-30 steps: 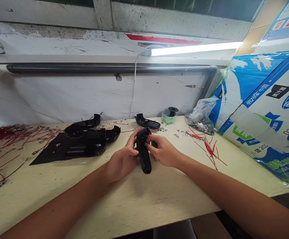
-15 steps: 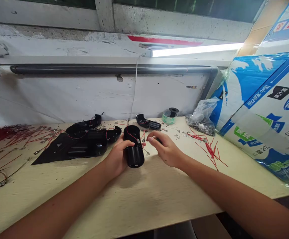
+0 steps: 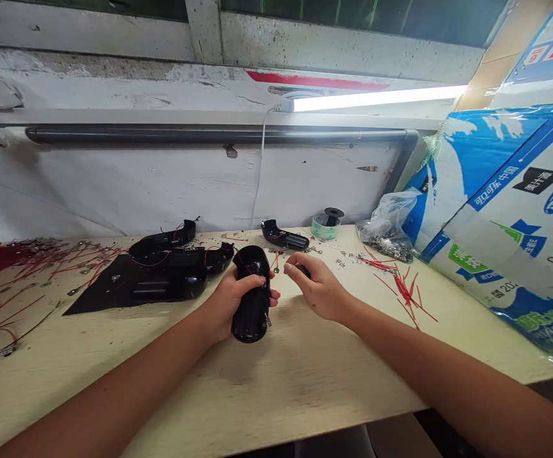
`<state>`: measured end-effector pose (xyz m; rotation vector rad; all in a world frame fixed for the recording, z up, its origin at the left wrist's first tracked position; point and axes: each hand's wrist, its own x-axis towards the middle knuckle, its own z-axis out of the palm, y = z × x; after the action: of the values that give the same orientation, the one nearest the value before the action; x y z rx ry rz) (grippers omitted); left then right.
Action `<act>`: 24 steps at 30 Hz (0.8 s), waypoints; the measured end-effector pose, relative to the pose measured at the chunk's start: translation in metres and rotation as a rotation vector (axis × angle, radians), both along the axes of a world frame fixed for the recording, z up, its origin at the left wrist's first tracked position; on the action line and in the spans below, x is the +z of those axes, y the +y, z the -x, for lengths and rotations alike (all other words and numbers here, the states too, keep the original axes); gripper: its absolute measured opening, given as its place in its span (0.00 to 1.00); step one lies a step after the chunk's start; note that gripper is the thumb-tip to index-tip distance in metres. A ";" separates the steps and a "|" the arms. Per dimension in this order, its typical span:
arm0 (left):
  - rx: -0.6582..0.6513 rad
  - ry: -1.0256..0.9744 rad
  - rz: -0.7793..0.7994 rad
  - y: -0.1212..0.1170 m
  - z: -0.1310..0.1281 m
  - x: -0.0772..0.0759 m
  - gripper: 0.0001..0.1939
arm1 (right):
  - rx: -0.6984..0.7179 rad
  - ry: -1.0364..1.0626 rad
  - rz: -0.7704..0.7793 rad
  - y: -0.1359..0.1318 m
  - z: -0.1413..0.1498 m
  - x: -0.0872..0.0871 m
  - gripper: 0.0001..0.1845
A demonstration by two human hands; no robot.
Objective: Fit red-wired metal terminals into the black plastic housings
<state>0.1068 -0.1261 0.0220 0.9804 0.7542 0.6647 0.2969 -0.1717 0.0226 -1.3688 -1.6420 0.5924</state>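
My left hand [image 3: 226, 302] is wrapped round a glossy black plastic housing [image 3: 252, 305], thumb across its top and fingertips showing on its right side. The housing is tilted, its rounded end toward me. A thin red wire shows at its far end, and a small metal piece hangs by its lower right edge. Just to the right, apart from the housing, my right hand [image 3: 321, 286] is closed with thumb and forefinger pinched. Part of a dark object [image 3: 304, 271] shows inside its curled fingers; its kind is hidden.
Several black housings [image 3: 176, 280] with wires lie left on a black sheet [image 3: 98, 289]; another housing [image 3: 286, 236] lies behind. Red wires [image 3: 405, 289] are scattered right, more [image 3: 14, 257] left. A tape roll [image 3: 325, 227], plastic bag [image 3: 388, 222] and blue-white carton [image 3: 496, 210] stand right.
The housing has turned in my left hand, from its open, wired side showing to its smooth outer side, and come slightly nearer. My right hand has hardly moved.
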 end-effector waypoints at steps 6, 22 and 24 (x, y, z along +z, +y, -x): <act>-0.005 0.027 -0.044 -0.001 0.000 0.000 0.20 | 0.008 -0.035 0.016 0.001 -0.001 -0.002 0.17; 0.188 -0.281 0.076 0.001 -0.008 0.007 0.17 | 0.164 -0.077 0.132 -0.006 0.003 0.005 0.17; 0.188 -0.279 0.050 0.001 -0.008 0.006 0.22 | 0.144 -0.056 0.205 -0.006 0.003 0.004 0.14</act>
<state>0.1149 -0.1255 0.0281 0.7564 0.6165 0.9210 0.2938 -0.1775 0.0261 -1.4314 -1.7740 0.8329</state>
